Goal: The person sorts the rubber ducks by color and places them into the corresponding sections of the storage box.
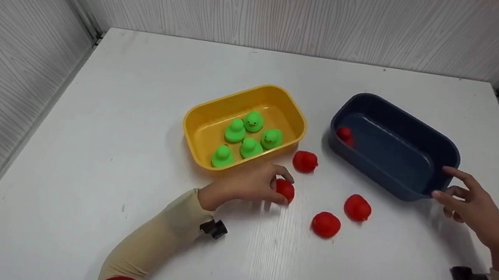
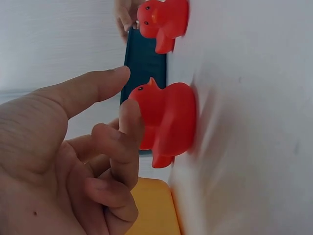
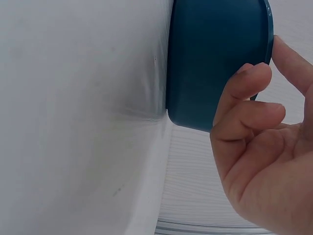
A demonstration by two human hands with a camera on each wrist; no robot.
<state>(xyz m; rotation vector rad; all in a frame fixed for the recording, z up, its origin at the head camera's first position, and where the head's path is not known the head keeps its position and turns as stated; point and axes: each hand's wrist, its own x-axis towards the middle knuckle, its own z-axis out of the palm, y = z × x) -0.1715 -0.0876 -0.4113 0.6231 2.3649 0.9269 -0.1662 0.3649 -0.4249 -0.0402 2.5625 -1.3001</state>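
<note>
Head view: a person's two bare hands are over a white tabletop (image 1: 109, 141). The left hand (image 1: 249, 182) has its thumb and forefinger curved to either side of a red toy duck (image 1: 286, 191), which sits on the tabletop between them. In the left wrist view those two fingertips are apart, with a gap between the thumb and the duck; the forefinger overlaps the duck, and whether it touches cannot be told. The other fingers of this hand are bent toward the palm.

The right hand (image 1: 481, 209), well to the right of the left fingers, is at one end of a dark blue tray (image 1: 389, 144). Its fingers are bent at the rim; one cannot tell whether they pinch it. A second red duck (image 1: 344, 136) is inside this tray, at the end farthest from the right fingers.

Just beyond the left fingers, slightly to their right, is a third red duck (image 1: 305, 162). Farther to their right and nearer the person are a fourth red duck (image 1: 357, 208) and a fifth red duck (image 1: 325, 224), near each other. Beyond the left fingers, to their left, a yellow tray (image 1: 279, 98) holds five green ducks (image 1: 235, 131). Behind each set of fingers is a cream sleeve (image 1: 170, 226).
</note>
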